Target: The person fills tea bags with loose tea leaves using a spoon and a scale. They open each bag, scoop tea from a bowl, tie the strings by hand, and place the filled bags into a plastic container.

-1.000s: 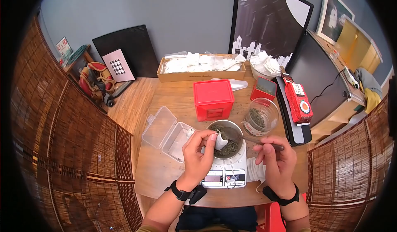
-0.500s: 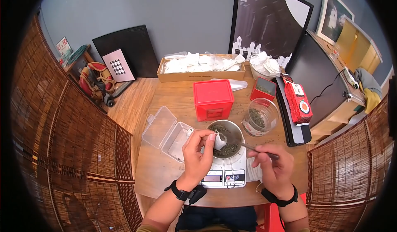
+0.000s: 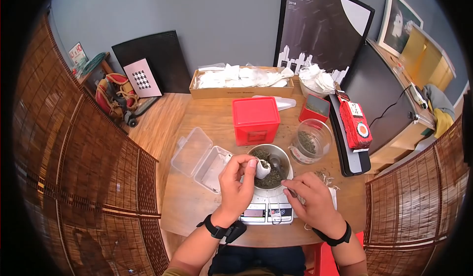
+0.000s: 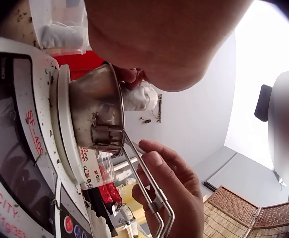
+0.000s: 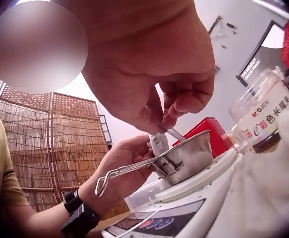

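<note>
A steel cup [image 3: 270, 177] of dark tea leaves stands on a white digital scale [image 3: 268, 204]. My left hand [image 3: 245, 169] pinches a small white tea bag [image 3: 262, 168] over the cup's left rim. My right hand [image 3: 297, 189] grips a metal spoon [image 3: 275, 163] by its handle, with the bowl down in the leaves beside the bag. The left wrist view shows the cup [image 4: 97, 114] on the scale [image 4: 20, 148], the bag [image 4: 139, 96] at its rim and the cup's wire handle [image 4: 149, 191]. From the right wrist I see the spoon [image 5: 174, 133] entering the cup [image 5: 186, 158] next to the bag [image 5: 158, 144].
Behind the cup is a red tin [image 3: 255, 119]. A glass jar [image 3: 310, 140] of leaves stands to the right, an open clear plastic box [image 3: 199, 159] to the left. A cardboard box [image 3: 241, 90] of white bags lies at the back. A red package [image 3: 355, 123] lies at the right edge.
My right hand has moved left and closer to the cup, swinging the spoon so its bowl now sits in the leaves. The left hand has kept the bag still.
</note>
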A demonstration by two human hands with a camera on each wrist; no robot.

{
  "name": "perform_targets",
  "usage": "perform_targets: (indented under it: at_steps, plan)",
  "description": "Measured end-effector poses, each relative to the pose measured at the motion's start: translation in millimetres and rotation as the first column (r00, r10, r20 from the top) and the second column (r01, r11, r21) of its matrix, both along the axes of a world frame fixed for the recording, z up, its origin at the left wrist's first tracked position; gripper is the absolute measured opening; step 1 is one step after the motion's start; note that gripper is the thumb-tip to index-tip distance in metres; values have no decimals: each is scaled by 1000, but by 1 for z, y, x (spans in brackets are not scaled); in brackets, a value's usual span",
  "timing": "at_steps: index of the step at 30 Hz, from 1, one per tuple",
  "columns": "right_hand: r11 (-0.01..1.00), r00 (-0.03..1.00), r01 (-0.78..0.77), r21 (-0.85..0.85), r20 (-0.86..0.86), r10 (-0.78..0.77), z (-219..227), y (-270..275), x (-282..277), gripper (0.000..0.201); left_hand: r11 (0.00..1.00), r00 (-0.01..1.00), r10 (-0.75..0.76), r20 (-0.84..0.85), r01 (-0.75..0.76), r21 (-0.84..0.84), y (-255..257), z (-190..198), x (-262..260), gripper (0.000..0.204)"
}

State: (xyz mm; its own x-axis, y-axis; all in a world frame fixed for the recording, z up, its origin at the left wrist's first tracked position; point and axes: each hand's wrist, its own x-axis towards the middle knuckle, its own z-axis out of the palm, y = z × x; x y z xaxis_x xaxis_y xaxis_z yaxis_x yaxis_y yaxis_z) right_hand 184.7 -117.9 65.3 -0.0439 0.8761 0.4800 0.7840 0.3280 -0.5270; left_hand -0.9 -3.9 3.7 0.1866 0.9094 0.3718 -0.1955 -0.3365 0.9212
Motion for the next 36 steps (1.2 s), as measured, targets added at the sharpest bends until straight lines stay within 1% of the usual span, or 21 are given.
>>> perform_targets:
  at_steps: [2, 3, 5, 6, 9, 11, 12, 14, 15, 17, 18, 20, 24, 26, 27, 29, 30, 32, 33, 35, 36]
  plan:
    - [994, 998, -26, -103, 61, 32, 4, -3, 2, 33, 1000, 1000, 13, 14, -13, 0, 0, 1, 0, 11]
    - [994, 997, -28, -104, 63, 35, 9, -4, 4, 33, 1000, 1000, 16, 17, -16, -2, 0, 1, 0, 11]
    - [979, 989, -112, -170, 72, 126, 18, -3, 7, 41, 1000, 1000, 16, 25, -16, -2, 0, 0, 0, 12]
    - [978, 988, -116, -171, 76, 131, 20, -2, 7, 41, 1000, 999, 21, 29, -20, -3, 0, -1, 0, 12]
    - [983, 988, -149, -111, 26, 153, 22, 2, 7, 47, 1000, 999, 28, 31, -29, 5, 1, -3, 2, 12]
    - [995, 996, -66, -74, -60, 62, 18, 9, 4, 46, 1000, 999, 25, 43, -25, 6, 1, -5, 2, 12]
    - [995, 996, -68, -73, -59, 63, 16, 13, -1, 46, 1000, 999, 26, 44, -26, 6, 1, -6, 2, 12]
    - [999, 984, -11, -48, -177, 3, 16, 26, -11, 46, 1000, 999, 25, 39, -25, 3, 2, -6, 2, 12]
    - [999, 984, -12, -46, -176, 3, 16, 32, -13, 46, 1000, 999, 25, 41, -26, 5, 2, -6, 2, 12]
    - [987, 986, -152, -60, -83, 146, 17, 41, -15, 45, 1000, 999, 25, 44, -26, 6, 2, -7, 2, 11]
    - [987, 986, -153, -58, -82, 148, 17, 42, -16, 45, 1000, 999, 26, 45, -27, 8, 2, -6, 2, 11]
    - [996, 987, -87, 36, -129, 91, 16, 45, -17, 44, 999, 999, 35, 31, -35, 2, 3, -5, 3, 11]
    - [990, 987, -139, -7, -82, 138, 10, 46, -11, 42, 1000, 999, 26, 38, -26, 5, 2, -7, 2, 11]
    - [997, 973, -74, 37, -218, 80, 8, 48, -14, 41, 999, 999, 35, 20, -35, 15, 1, -4, 2, 11]
    - [997, 973, -75, 36, -216, 81, 10, 48, -14, 41, 999, 999, 36, 23, -36, 14, 2, -4, 2, 11]
    - [996, 981, -32, -88, -192, 15, 17, 51, -14, 40, 999, 999, 23, 36, -24, 23, 2, -5, 2, 12]
    - [996, 981, -29, -85, -193, 12, 18, 53, -15, 40, 999, 999, 19, 35, -20, 26, 1, -4, 1, 12]
    - [982, 977, -85, -167, -205, 50, 20, 57, -15, 39, 1000, 999, 19, 43, -20, 20, 0, -2, 2, 12]
    - [983, 978, -79, -165, -205, 44, 18, 58, -14, 39, 1000, 999, 13, 43, -14, 23, -1, 0, 4, 12]
    - [971, 975, -120, -208, -211, 75, 13, 61, -12, 36, 1000, 985, 0, 170, 3, -20, -3, 5, 6, 22]
    - [971, 975, -120, -207, -211, 75, 14, 61, -13, 36, 1000, 985, 0, 170, 4, -19, -3, 7, 4, 22]
